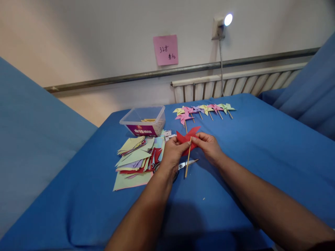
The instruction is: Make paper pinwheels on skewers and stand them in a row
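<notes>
Between both hands is a red paper pinwheel (193,131), held just above the table. A thin wooden stick (188,161) lies against its near side and points down toward me. My left hand (175,150) pinches the left side of the pinwheel, thumb close to the stick's top. My right hand (209,146) grips the right side, with its thumb near the same spot. Below the pinwheel, partly hidden by my left wrist, lie scissors (187,164) with their blades pointing right.
Stacked colored paper (134,157) lies at left. Behind it stands a clear plastic box (142,118) with sticks (148,120) inside. Several finished pinwheels (206,109) rest in a row at the back of the blue-covered table (261,167). A radiator (240,83) runs along the wall.
</notes>
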